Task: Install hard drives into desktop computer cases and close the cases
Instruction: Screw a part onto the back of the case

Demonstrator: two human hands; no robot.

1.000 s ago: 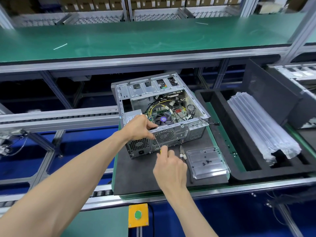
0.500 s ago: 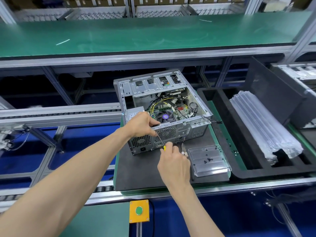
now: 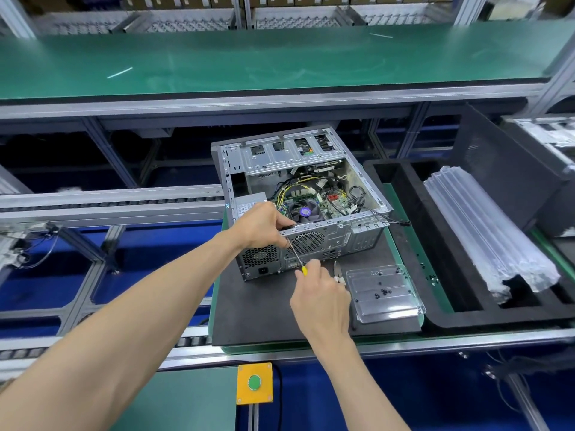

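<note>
Right now the computer case (image 3: 298, 194) lies open on its side on a dark mat (image 3: 264, 309) on the desk (image 3: 404, 209), its fan and cables showing. At the case's near left rim, the left hand (image 3: 261, 225) has its fingers curled over the metal edge, just above the round fan grille. The right hand (image 3: 320, 300) pinches a small screwdriver (image 3: 297, 258) with a yellow handle; its thin shaft slants up to the rear panel of the case, close to the left fingers. Just right of that hand sits a clear plastic tray (image 3: 385, 293) with a few small black screws (image 3: 382, 292); raised lettering on the tray is too faint to read. A white label on the grey box inside the case is also unreadable. Near the front edge sits a yellow box with a green button (image 3: 254, 382).
</note>
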